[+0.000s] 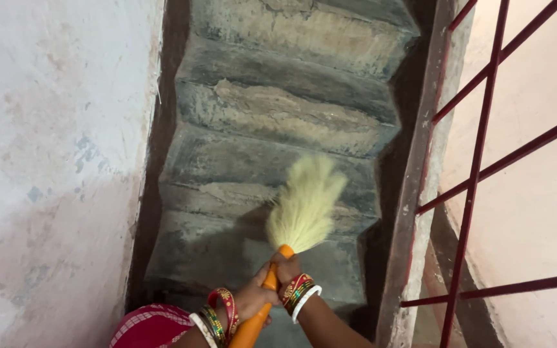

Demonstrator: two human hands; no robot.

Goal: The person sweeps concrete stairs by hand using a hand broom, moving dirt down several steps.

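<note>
Both hands close round one orange broom handle (260, 308) at the bottom edge of the view. Nearest the lens, the left hand (251, 298) wraps the handle low down, fingers pressed together about it, with red, green and white bangles (217, 319) on that wrist. Just above it the right hand (285, 266) clamps the same handle near its top end, fingers curled tight, its wrist also ringed with bangles.

From that grip the broom (294, 225) runs up and slightly to the right: its long axis leans from the lower middle of the view toward the stairs, handle end nearest the person, brush end pointing away and down the flight. The pale yellow bristle head (304, 203) fans out over the grey concrete steps (278, 116), its tip reaching a step's edge (whether the bristles touch the surface cannot be told).

Outward from there, a patchy whitish wall (53, 161) closes the left side of the staircase, and a dark red metal railing (478, 167) stands along the right side. Red checked cloth (149, 325) shows at the lower edge, left of the hands.
</note>
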